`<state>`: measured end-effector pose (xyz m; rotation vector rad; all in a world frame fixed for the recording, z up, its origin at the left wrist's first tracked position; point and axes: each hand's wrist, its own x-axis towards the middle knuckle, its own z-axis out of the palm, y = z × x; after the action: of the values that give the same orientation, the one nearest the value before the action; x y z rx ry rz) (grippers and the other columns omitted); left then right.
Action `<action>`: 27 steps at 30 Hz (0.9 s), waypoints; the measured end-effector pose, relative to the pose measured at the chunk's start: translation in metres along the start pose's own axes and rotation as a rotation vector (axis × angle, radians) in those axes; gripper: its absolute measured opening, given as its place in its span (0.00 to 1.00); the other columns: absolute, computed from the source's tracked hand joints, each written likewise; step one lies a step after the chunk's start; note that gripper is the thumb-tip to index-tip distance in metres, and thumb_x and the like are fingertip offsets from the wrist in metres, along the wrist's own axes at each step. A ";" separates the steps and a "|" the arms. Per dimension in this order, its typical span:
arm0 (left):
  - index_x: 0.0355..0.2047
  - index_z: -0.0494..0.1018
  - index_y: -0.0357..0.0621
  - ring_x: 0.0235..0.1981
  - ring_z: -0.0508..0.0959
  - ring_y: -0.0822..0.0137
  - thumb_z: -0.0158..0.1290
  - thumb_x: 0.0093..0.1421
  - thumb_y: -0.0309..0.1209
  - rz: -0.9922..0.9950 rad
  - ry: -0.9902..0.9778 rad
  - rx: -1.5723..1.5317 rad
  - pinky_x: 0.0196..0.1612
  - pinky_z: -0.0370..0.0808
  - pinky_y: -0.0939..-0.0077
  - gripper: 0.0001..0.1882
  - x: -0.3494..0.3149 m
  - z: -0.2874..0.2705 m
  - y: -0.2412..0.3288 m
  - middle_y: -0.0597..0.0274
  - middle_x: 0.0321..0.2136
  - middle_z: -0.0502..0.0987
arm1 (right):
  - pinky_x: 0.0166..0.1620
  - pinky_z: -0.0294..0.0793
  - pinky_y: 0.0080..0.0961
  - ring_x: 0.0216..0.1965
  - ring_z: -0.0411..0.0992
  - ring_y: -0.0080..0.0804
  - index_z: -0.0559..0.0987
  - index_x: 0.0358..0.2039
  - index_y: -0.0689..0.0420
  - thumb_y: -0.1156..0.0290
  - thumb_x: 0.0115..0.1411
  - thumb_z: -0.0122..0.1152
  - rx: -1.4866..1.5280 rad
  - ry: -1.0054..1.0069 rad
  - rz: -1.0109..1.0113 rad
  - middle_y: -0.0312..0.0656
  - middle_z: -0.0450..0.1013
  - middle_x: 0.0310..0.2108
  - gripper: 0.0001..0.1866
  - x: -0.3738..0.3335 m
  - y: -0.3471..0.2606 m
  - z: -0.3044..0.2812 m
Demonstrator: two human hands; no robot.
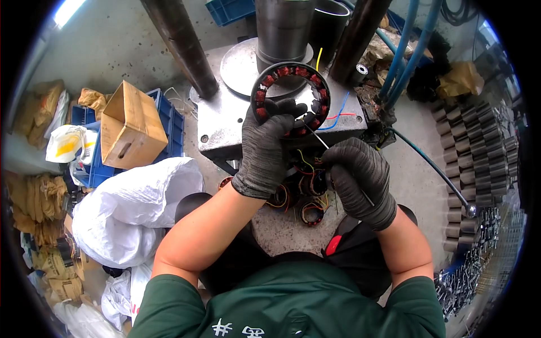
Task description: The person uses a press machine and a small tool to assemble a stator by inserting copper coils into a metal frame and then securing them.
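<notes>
left hand: gloved left hand [269,143] clamped on black ring-shaped stator with red copper windings [290,98], held up over grey metal press counter [225,121]
right hand: gloved right hand [358,180] closed round thin metal pick [332,152], tip at ring
step: probably tidying windings
next: needs steady ring, fine tip aim

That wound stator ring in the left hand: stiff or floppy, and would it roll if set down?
The stator ring looks rigid, probably heavy for its size given its copper coils. Round, so on edge it may roll. The left hand grips its lower rim; its loose wires would flop.
</notes>
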<state>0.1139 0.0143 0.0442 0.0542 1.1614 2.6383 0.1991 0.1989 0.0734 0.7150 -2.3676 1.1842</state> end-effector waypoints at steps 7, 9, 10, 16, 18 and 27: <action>0.57 0.70 0.30 0.47 0.83 0.47 0.52 0.58 0.29 -0.197 0.056 -0.195 0.55 0.83 0.50 0.26 0.006 -0.012 -0.005 0.44 0.48 0.80 | 0.35 0.80 0.37 0.31 0.80 0.44 0.80 0.43 0.60 0.80 0.58 0.59 -0.070 0.016 -0.093 0.44 0.77 0.31 0.12 0.004 -0.003 0.005; 0.57 0.69 0.30 0.47 0.83 0.46 0.53 0.58 0.29 -0.197 0.058 -0.200 0.56 0.83 0.50 0.27 0.008 -0.014 -0.007 0.43 0.48 0.79 | 0.36 0.80 0.37 0.31 0.80 0.43 0.80 0.42 0.59 0.80 0.58 0.59 -0.039 0.015 -0.047 0.44 0.78 0.31 0.11 0.001 0.000 0.006; 0.58 0.69 0.29 0.48 0.83 0.46 0.53 0.58 0.29 -0.196 0.060 -0.203 0.56 0.82 0.49 0.27 0.008 -0.015 -0.008 0.43 0.49 0.79 | 0.36 0.80 0.37 0.32 0.80 0.43 0.80 0.42 0.59 0.80 0.58 0.59 -0.008 0.014 -0.001 0.44 0.78 0.31 0.11 0.000 0.001 0.006; 0.57 0.69 0.29 0.45 0.84 0.50 0.53 0.57 0.27 -0.154 0.028 -0.235 0.51 0.85 0.52 0.26 0.007 -0.015 -0.010 0.44 0.46 0.80 | 0.37 0.81 0.36 0.33 0.81 0.44 0.80 0.41 0.58 0.80 0.59 0.61 0.123 0.033 0.142 0.45 0.78 0.32 0.10 -0.003 0.004 0.013; 0.57 0.69 0.30 0.43 0.84 0.52 0.52 0.57 0.25 -0.118 0.039 -0.154 0.48 0.87 0.55 0.26 0.006 -0.014 -0.009 0.45 0.46 0.80 | 0.37 0.80 0.34 0.33 0.80 0.41 0.79 0.42 0.60 0.81 0.62 0.57 0.074 0.038 0.072 0.45 0.77 0.33 0.09 0.000 0.007 0.017; 0.56 0.70 0.36 0.43 0.82 0.66 0.57 0.57 0.16 0.250 0.100 0.331 0.44 0.83 0.72 0.24 0.006 -0.007 -0.016 0.55 0.45 0.80 | 0.37 0.80 0.42 0.33 0.78 0.50 0.80 0.42 0.62 0.80 0.54 0.61 -0.206 0.062 -0.145 0.50 0.77 0.33 0.13 0.004 0.009 0.027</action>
<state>0.1106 0.0215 0.0272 0.1383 1.7185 2.6487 0.1872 0.1799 0.0552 0.7533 -2.3006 0.8747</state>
